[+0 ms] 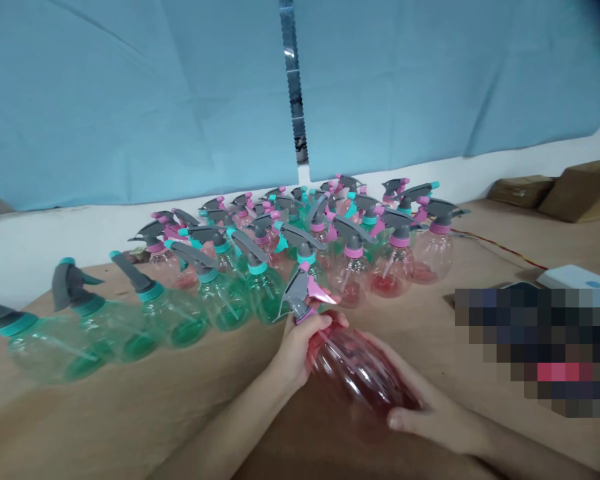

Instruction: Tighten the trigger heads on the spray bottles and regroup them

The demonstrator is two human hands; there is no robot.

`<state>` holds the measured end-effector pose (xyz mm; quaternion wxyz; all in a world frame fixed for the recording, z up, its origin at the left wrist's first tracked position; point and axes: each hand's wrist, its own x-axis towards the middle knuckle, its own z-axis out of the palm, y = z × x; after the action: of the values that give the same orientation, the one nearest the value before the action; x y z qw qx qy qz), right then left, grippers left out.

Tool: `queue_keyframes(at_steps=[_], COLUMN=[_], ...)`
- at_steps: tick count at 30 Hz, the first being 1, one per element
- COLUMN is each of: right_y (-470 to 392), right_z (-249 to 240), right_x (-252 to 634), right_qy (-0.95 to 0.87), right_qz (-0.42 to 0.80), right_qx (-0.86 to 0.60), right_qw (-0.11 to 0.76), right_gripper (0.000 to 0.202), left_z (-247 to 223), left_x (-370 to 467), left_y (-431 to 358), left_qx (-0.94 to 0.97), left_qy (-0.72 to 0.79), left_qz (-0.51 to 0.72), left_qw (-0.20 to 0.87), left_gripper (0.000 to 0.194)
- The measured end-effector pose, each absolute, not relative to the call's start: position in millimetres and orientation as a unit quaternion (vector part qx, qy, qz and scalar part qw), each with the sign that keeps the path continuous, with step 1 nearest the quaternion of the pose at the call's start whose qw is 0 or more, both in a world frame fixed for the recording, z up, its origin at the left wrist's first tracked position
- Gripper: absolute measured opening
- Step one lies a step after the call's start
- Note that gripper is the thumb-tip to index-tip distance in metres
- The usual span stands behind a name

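Note:
A clear pink spray bottle (pixel 357 370) with a grey and pink spray head is tilted in front of me, its head toward the upper left. My left hand (pixel 305 343) is closed around its neck, just under the pink collar. Lower down, my right hand (pixel 430 410) grips the rounded base, thumb on the near side and fingers along the far side. Just beyond stands a green spray bottle (pixel 267 293), and a row of others like it runs off to the left. A pink spray bottle (pixel 393 270) stands behind the held one.
Several more pink and green spray bottles crowd the wooden table (pixel 180 407) toward the back wall. Cardboard boxes (pixel 575 193) lie at the far right. A white device (pixel 577 277) with a red and yellow cable (pixel 505 248) sits nearer, beside a blurred-out area. Blue sheeting (pixel 205 100) covers the wall.

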<state>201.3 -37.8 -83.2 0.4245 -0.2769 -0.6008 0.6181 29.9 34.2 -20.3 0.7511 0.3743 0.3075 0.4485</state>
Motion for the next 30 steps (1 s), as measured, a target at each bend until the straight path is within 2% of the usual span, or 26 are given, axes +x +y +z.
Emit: queue_keyframes(at_steps=[4, 11, 17, 24, 30], right_y=[-38.8, -38.2, -37.3, -39.0, -38.9], right_z=[-83.0, -83.2, -80.6, -85.0, -86.7], right_x=[201.0, 200.6, 200.5, 204.3, 202.6], right_qy=[-0.594, -0.595, -0.591, -0.594, -0.591], right_qz=[0.627, 0.627, 0.634, 0.633, 0.638], right_qx=[-0.259, -0.264, -0.245, -0.257, -0.244], right_qw=[0.433, 0.428, 0.434, 0.425, 0.429], right_gripper=[0.084, 0.086, 0.081, 0.081, 0.081], left_z=[-18.7, -24.5, -23.3, -21.1, -20.9], left_x=[28.6, 28.7, 29.4, 33.9, 32.8], left_y=[34.1, 35.7, 35.0, 31.9, 31.6], left_qx=[0.414, 0.425, 0.41, 0.363, 0.393], left_qy=[0.261, 0.246, 0.258, 0.314, 0.298], left_qz=[0.439, 0.441, 0.443, 0.472, 0.465], left_qw=[0.753, 0.751, 0.755, 0.74, 0.735], left_gripper=[0.042, 0.046, 0.04, 0.022, 0.022])
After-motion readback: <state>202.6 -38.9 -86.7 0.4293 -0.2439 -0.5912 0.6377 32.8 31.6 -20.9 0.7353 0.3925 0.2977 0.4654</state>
